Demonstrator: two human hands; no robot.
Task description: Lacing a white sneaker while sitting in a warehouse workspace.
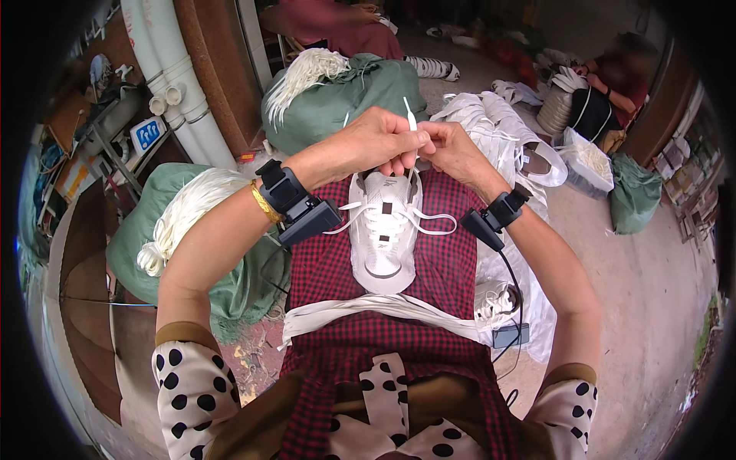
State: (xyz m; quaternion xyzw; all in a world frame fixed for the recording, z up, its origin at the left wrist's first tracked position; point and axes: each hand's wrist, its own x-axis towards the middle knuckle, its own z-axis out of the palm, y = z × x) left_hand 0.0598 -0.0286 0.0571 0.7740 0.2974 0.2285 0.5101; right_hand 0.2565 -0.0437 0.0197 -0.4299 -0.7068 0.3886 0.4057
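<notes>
A white lace-up shoe (383,264) lies on my lap over a red-and-black checked apron (452,268), its toe toward me. White laces cross its front, with a loop out to each side. Above its collar end my left hand (376,142) pinches a white shoelace (412,119), whose tip sticks up past the thumb. Close against it, my right hand (456,153) has thumb and fingers pressed together at the same lace; its exact grip is partly hidden. A bundle of white laces (383,307) stretches across my lap, nearer to me than the shoe.
Green sacks (322,111) topped with white laces stand ahead and left. White shoes (540,165) lie on white sheeting at my right, by a plastic box (586,169). A cable (521,299) hangs from my right wrist. Two people sit farther back.
</notes>
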